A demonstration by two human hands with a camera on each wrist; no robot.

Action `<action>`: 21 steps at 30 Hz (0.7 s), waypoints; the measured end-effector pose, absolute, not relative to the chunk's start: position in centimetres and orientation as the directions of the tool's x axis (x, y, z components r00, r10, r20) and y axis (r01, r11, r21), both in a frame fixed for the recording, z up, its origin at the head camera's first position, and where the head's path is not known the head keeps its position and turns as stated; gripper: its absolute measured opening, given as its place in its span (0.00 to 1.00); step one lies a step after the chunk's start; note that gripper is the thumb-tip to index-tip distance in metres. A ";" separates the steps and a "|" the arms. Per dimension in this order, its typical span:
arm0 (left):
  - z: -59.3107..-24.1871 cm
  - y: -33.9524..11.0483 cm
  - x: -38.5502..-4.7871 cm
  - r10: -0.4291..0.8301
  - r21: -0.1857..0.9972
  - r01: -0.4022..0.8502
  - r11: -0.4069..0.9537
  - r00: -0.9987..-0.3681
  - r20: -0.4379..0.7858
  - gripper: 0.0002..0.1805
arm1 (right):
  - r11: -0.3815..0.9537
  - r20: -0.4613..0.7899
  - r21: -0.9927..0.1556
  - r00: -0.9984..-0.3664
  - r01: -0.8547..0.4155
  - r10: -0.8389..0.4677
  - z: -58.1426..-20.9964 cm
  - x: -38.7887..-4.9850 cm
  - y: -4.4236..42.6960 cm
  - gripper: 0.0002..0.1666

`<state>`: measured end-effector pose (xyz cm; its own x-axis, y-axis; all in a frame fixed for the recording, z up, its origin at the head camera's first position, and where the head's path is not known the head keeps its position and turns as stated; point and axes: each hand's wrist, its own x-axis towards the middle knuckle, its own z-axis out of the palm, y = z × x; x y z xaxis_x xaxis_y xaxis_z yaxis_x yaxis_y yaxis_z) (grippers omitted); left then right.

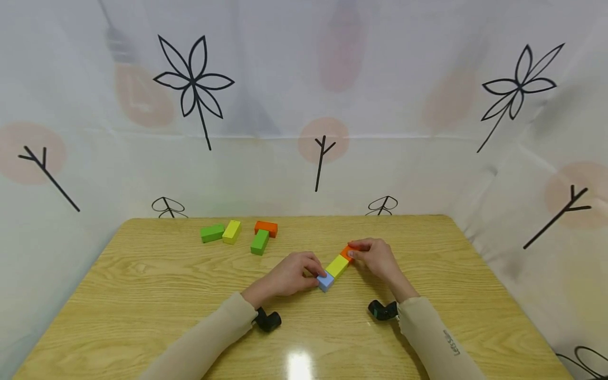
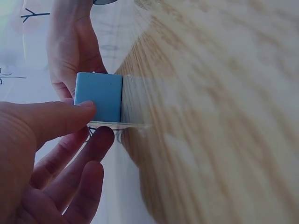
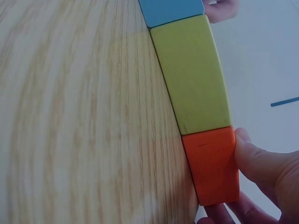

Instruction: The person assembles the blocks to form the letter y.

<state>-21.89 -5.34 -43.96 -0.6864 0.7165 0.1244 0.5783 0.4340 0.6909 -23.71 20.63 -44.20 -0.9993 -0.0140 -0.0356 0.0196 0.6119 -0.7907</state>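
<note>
Pinching a blue block [image 1: 325, 282] in the left hand [image 1: 292, 273], an orange block [image 3: 212, 165] in the right hand [image 1: 377, 257], yellow block [image 1: 337, 266] between, touching both

Counter [image 1: 119, 301] — wood-grain surface. Diagonal row, end to end: blue block [image 1: 325, 284], yellow block [image 1: 337, 266], orange block [image 1: 346, 252]. Rear left: left green block [image 1: 212, 233] just beside rear yellow block [image 1: 231, 232] — right green block [image 1: 259, 242] before red block [image 1: 267, 228].

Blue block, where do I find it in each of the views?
Head: the blue block, below centre, slightly right.
Left wrist: blue block, left of centre, slightly high.
Right wrist: blue block, cut off by the top edge, slightly right of middle.
Shared landmark: the wooden table, in all three.
</note>
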 end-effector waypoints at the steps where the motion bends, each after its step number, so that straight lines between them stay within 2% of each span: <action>1: -44.0 -5.3 -21.9 0.717 0.693 0.578 0.431 -0.685 0.125 0.08 | 0.613 -0.036 -0.790 -0.999 0.020 -0.013 -44.2 -23.7 20.6 0.16; 13: -44.1 -5.5 -22.0 0.722 0.715 0.560 0.418 -0.683 0.112 0.09 | 0.602 -0.042 -0.798 -0.999 0.026 -0.013 -44.4 -23.7 20.7 0.16; 21: -44.1 -6.1 -22.2 0.702 0.754 0.514 0.409 -0.705 0.100 0.09 | 0.597 -0.046 -0.802 -0.999 0.032 -0.008 -44.6 -23.8 20.6 0.17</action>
<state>-22.19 -6.14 -44.13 -0.7049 0.7022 0.0998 0.5139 0.4086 0.7543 -23.78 20.65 -44.56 -0.9989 -0.0081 -0.0457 0.0319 0.5968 -0.8018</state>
